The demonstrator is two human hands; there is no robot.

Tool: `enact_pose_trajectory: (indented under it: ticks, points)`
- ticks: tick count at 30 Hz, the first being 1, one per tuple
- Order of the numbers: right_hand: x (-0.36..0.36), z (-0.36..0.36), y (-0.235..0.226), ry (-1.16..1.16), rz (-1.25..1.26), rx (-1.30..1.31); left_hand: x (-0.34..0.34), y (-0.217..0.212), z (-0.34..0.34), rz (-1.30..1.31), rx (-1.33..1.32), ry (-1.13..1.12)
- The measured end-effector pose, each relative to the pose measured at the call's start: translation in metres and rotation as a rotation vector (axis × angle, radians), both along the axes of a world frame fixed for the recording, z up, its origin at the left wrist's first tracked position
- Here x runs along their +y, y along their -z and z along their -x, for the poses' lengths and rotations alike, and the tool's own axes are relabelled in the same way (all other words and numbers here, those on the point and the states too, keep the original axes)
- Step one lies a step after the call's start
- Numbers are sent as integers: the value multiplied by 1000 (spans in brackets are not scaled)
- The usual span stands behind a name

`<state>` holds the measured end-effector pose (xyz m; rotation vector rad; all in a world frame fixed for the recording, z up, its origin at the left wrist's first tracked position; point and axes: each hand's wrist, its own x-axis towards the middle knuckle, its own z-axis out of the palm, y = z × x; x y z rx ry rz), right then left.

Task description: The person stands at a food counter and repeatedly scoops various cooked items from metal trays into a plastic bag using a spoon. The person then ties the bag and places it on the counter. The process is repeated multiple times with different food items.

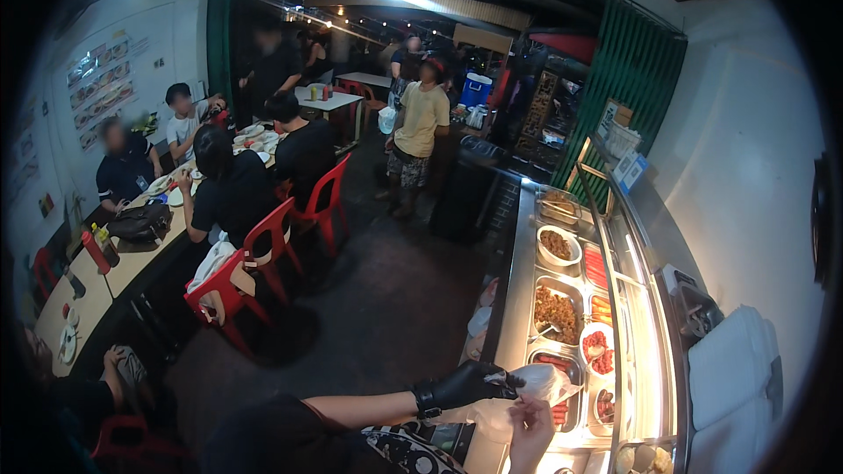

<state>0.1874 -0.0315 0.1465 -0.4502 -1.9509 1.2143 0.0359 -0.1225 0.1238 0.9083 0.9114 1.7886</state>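
A small see-through plastic bag (543,380) is held up over the food trays at the lower right. My left hand (470,389), in a black glove with a strap at the wrist, closes on the bag's left side. Just below it my bare right hand (531,428) pinches the bag's lower edge with bent fingers. What the bag contains is too blurred to tell. Behind it, partly hidden, lies a metal tray of red sausages (562,412). Farther along stands a metal tray of browned chopped food (556,307) with a spoon in it.
A lit glass display counter (628,316) runs along the right, with white foam boxes (733,369) beside it. Several people sit at a long table (105,276) on red chairs (325,197). A person in a yellow shirt (420,118) stands beyond the counter.
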Motion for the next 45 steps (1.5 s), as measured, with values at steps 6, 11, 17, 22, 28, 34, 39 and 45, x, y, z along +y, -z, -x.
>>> enact_pose_trajectory:
  ticks: [6, 11, 17, 22, 28, 34, 39, 45]
  points:
    - [6, -8, 13, -20, 101, -74, 12, 4, -1, 12, 386, -165]
    - [21, -1, 30, -51, 78, 13, 20, 22, -9, 34, 456, -270]
    - [8, 11, 29, -41, 215, 280, 27, 33, -9, 106, 280, -149]
    - [10, -2, 32, -211, 623, 373, 40, 24, 5, 560, 216, 6]
    - [93, -26, 71, -406, 1079, 915, 58, 39, 21, 346, -386, -24]
    - [157, -16, 69, -361, 783, 398, 97, 50, 29, 125, -224, 145]
    - [204, -18, 161, -280, 1238, 90, 113, 135, 37, 195, -109, 308]
    - [161, 22, 204, -501, 1458, 130, 136, 276, 37, 509, -44, 101]
